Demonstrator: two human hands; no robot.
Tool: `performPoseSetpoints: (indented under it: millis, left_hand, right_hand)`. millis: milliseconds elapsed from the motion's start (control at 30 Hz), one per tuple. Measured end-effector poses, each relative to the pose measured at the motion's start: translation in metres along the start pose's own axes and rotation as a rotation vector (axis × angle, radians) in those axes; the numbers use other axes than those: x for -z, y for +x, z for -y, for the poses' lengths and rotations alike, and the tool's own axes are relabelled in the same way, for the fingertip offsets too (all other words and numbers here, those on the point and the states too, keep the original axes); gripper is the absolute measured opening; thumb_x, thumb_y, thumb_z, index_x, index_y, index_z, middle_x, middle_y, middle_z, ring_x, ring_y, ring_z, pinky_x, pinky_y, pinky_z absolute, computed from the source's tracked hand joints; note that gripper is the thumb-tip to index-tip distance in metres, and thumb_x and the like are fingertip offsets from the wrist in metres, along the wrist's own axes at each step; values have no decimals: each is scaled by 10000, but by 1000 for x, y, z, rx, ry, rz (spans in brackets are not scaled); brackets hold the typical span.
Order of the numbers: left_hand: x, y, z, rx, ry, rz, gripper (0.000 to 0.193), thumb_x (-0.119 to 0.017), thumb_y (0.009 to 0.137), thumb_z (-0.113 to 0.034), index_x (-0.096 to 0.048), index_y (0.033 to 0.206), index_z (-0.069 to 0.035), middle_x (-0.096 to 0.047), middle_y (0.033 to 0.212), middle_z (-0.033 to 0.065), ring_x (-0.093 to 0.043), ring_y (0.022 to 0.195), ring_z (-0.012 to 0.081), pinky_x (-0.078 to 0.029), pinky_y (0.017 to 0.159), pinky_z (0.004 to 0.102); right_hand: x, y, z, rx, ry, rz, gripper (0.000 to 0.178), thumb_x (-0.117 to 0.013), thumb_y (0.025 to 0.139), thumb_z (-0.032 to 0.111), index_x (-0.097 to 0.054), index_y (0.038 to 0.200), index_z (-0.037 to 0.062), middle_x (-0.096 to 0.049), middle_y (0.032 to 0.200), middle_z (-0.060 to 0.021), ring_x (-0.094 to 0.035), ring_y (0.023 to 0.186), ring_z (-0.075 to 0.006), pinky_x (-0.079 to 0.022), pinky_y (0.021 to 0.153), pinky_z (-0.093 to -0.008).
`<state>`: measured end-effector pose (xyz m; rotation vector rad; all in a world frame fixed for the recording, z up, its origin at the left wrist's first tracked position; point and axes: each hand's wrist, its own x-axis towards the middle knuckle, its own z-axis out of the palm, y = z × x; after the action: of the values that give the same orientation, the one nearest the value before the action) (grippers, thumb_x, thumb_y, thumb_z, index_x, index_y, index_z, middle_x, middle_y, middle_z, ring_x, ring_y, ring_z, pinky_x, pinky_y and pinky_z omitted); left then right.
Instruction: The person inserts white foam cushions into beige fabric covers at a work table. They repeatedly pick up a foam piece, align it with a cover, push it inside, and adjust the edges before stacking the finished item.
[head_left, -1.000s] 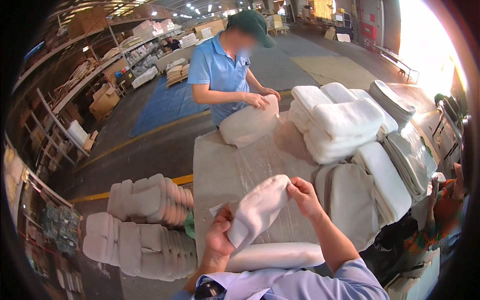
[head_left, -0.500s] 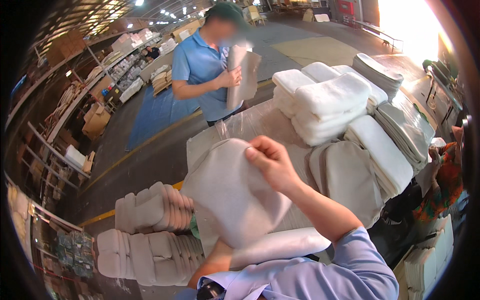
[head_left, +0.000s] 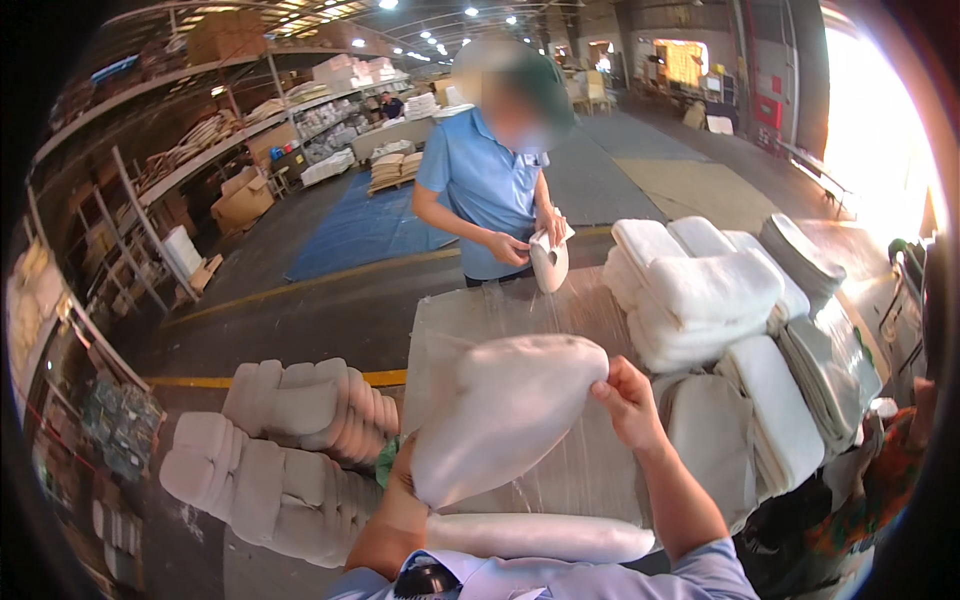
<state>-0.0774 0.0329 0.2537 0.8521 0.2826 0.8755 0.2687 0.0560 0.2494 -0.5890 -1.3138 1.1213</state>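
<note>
Above the table, a pale, soft fabric piece with rounded corners is stretched between my two hands, tilted up to the right. My right hand pinches its right edge between thumb and fingers. At the lower left edge is my left hand, its fingers mostly hidden behind the fabric. A long white padded roll lies along the near edge, close to my body. Grey folded fabric pieces lie to the right of my right hand.
The table has a plastic-covered top. White fluffy stacks stand on its right side. Across it, a person in a blue shirt handles a rolled pale piece. Bundled pale pads sit at the left; shelves stand beyond.
My view has swung up and left. The fabric has turned from hanging loosely to being drawn out between my hands. The other person has lowered their piece and now has it rolled.
</note>
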Motion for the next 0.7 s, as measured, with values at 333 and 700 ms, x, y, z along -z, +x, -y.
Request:
performPoseSetpoints:
  millis: [333,700]
  left_hand:
    - [17,-8,62,138,-281,-123,671,-796,880,-283,-599,1443,23,-707,1340,163,-689,1225,279,-537,1076,404]
    - [-1,-11,64,-46,-552,-99,608,-801,881,-197,-617,1412,37,-735,1291,160,-708,1197,270,-552,1059,392]
  right_hand:
    - [10,-35,-45,-133,34,-58,64,-654,1072,81,-660,1120,40,-705,997,7,-621,934,-74,-503,895,-273]
    - [9,-37,-51,-74,134,-198,180,-716,1053,151,-680,1179,28,-722,1053,8,-631,971,-84,-490,937,-273]
